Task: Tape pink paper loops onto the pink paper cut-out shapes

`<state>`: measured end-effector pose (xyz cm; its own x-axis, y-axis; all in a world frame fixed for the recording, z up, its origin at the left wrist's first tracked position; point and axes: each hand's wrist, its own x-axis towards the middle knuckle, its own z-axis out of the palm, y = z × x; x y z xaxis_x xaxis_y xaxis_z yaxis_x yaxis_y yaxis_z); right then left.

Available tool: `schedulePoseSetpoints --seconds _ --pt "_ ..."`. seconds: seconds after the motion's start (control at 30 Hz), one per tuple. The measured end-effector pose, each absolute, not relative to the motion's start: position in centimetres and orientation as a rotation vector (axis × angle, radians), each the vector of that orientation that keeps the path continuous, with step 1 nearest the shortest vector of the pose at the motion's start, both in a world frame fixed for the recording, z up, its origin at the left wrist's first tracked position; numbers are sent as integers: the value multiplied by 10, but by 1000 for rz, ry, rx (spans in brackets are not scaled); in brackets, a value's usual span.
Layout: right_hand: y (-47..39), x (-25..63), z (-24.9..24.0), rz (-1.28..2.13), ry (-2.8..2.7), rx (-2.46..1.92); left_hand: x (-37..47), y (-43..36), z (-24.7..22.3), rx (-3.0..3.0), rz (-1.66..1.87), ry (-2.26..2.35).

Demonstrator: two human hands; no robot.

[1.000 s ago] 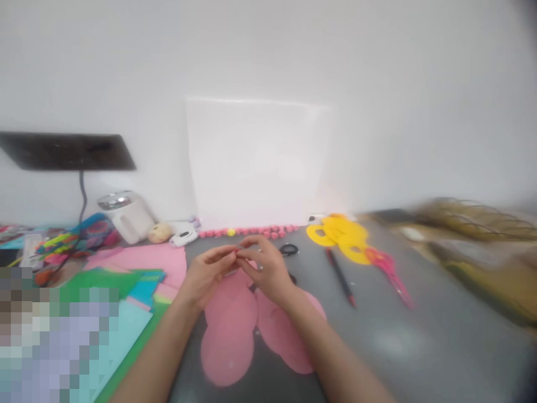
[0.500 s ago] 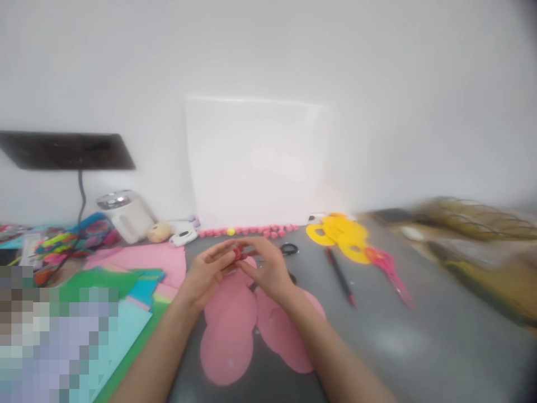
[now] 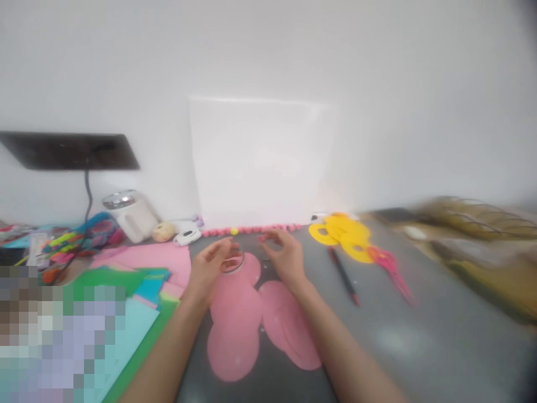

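Several pink paper circles [image 3: 235, 336] lie on the grey table below both hands. My left hand [image 3: 213, 263] is closed on a thin dark ring [image 3: 240, 264], held above the upper circles. To its right, my right hand [image 3: 283, 254] pinches a small pink piece [image 3: 262, 239] between thumb and fingertip. The hands are apart. Behind them, a row of small pink pieces [image 3: 218, 231] with one yellow piece [image 3: 234, 230] runs along the wall.
Yellow paper shapes [image 3: 346, 235], a dark pen [image 3: 344, 277] and pink scissors [image 3: 394, 274] lie to the right. Coloured sheets [image 3: 134, 319], a white device [image 3: 188, 234] and a white container [image 3: 134, 218] are at the left. A white sheet [image 3: 260, 162] stands against the wall.
My hands were together around a small pink piece and have moved apart. The right hand went right with a pink piece, while the dark ring now shows in my left hand.
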<state>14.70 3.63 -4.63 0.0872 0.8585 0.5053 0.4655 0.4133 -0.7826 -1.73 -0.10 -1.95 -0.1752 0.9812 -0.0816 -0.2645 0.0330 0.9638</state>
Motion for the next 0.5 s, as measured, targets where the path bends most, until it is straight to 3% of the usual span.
schedulePoseSetpoints --seconds 0.5 --pt "68 149 -40 240 -1779 -1558 -25 3 -27 902 1393 1251"
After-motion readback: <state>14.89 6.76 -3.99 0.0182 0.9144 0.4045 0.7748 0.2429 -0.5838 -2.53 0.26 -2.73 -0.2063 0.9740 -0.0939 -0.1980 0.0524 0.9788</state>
